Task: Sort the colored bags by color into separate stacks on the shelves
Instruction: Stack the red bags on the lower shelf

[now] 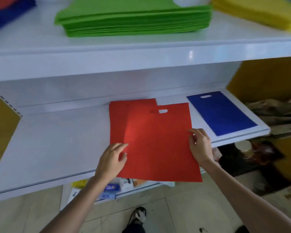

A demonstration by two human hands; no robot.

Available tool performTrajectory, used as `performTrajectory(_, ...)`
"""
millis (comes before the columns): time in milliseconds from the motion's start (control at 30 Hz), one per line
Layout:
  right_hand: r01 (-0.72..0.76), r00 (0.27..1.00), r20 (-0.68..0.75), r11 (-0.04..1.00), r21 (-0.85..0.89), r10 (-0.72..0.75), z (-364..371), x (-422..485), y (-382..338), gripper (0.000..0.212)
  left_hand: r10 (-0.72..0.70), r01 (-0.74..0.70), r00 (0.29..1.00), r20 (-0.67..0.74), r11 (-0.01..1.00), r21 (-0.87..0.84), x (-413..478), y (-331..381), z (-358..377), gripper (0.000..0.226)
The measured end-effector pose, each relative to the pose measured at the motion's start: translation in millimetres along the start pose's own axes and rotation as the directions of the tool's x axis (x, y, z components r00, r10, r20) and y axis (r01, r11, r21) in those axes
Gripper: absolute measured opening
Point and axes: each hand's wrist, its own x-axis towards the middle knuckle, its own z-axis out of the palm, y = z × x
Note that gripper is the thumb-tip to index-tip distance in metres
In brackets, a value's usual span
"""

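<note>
A red bag [160, 143] with a cut-out handle lies askew over another red bag [118, 118] on the lower white shelf [57, 145]; its near edge hangs past the shelf front. My left hand [112, 160] pinches its left edge, thumb on top. My right hand [200, 145] pinches its right edge. A single blue bag [222, 113] lies flat at the shelf's right end. On the upper shelf [141, 54] sit a green stack [134, 19], a yellow stack [259, 12] at right, and red and blue bags [5, 12] at left.
Yellow side panels [2, 128] flank the shelf unit. Small packaged goods [111, 190] sit on a lower ledge. Cardboard and dark clutter [259, 157] fill the floor at right. A sandalled foot [139, 216] stands on the tiled floor below.
</note>
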Motion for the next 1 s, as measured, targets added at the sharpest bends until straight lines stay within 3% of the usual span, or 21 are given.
performTrajectory(167, 0.148, 0.985, 0.096, 0.989, -0.008, -0.146, 79.8, 55.8, -20.9, 0.035, -0.097, 0.102, 0.992, -0.084, 0.993, 0.056, 25.3, -51.9, 0.4, 0.034)
performTrajectory(267, 0.214, 0.967, 0.181, 0.96, -0.182, -0.181, 114.5, 79.6, -24.0, 0.05, -0.163, 0.166, 0.986, -0.044, 0.983, 0.078, 42.5, -67.6, 11.1, 0.041)
performTrajectory(400, 0.066, 0.941, 0.331, 0.916, -0.397, 0.076, 141.8, 87.7, -18.9, 0.05, -0.292, 0.25, 0.942, 0.168, 0.939, 0.235, 56.3, -78.3, 28.7, 0.053)
performTrajectory(467, 0.01, 0.936, 0.324, 0.908, -0.418, 0.139, 146.3, 85.5, -15.6, 0.046, -0.326, 0.28, 0.927, 0.185, 0.931, 0.236, 59.0, -78.3, 31.7, 0.051)
performTrajectory(600, 0.064, 0.947, 0.315, 0.918, -0.391, 0.068, 146.7, 88.4, -10.2, 0.047, -0.324, 0.302, 0.93, 0.172, 0.943, 0.14, 63.5, -72.1, 37.3, 0.046)
performTrajectory(833, 0.038, 0.938, 0.333, 0.931, -0.364, 0.092, 112.0, 70.1, -29.8, 0.053, -0.403, 0.35, 0.89, 0.213, 0.904, 0.244, 56.1, -43.2, 15.5, 0.055)
performTrajectory(1000, 0.069, 0.97, 0.243, 0.978, -0.197, -0.02, 39.3, 40.0, -60.8, 0.055, -0.275, 0.254, 0.946, 0.172, 0.958, 0.131, 32.2, 3.6, -27.5, 0.044)
